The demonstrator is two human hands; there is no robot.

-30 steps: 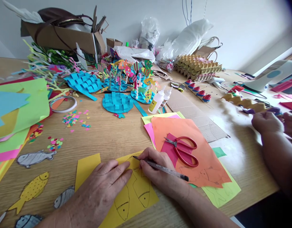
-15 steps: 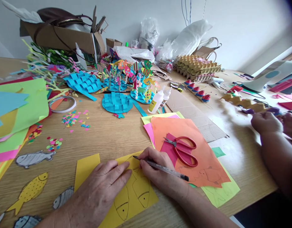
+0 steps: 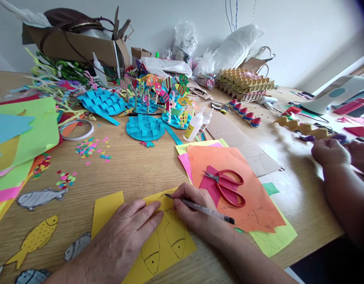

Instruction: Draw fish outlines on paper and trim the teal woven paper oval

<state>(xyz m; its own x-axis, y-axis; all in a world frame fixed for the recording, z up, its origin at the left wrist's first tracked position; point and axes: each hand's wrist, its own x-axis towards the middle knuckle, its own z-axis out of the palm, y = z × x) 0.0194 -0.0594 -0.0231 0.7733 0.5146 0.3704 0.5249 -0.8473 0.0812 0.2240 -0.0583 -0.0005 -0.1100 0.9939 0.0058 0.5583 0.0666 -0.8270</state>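
Under my left hand [image 3: 128, 232] lies a yellow sheet of paper [image 3: 184, 249] with fish outlines drawn on it in dark ink. The fingers of that hand are stretched out flat, holding nothing. My right hand [image 3: 196, 209] is closed around a clear-barrelled pen [image 3: 213, 213], its tip touching the sheet's upper part near a fish tail. To the left rest a yellow spotted paper fish [image 3: 36, 236] and a grey paper fish [image 3: 41, 198]. Red-handled scissors [image 3: 229, 188] lie on orange paper [image 3: 243, 163] beyond my right hand.
Glue bottles [image 3: 195, 125] stand near blue woven paper discs [image 3: 144, 128]. A tape roll [image 3: 76, 130] and confetti [image 3: 88, 148] lie at left, beside stacked coloured paper [image 3: 45, 126]. At right, another person's hands [image 3: 331, 154] are near an egg-carton strip [image 3: 297, 127].
The view has shifted very slightly. Both my hands and the pen stay in almost the same place on the yellow sheet.
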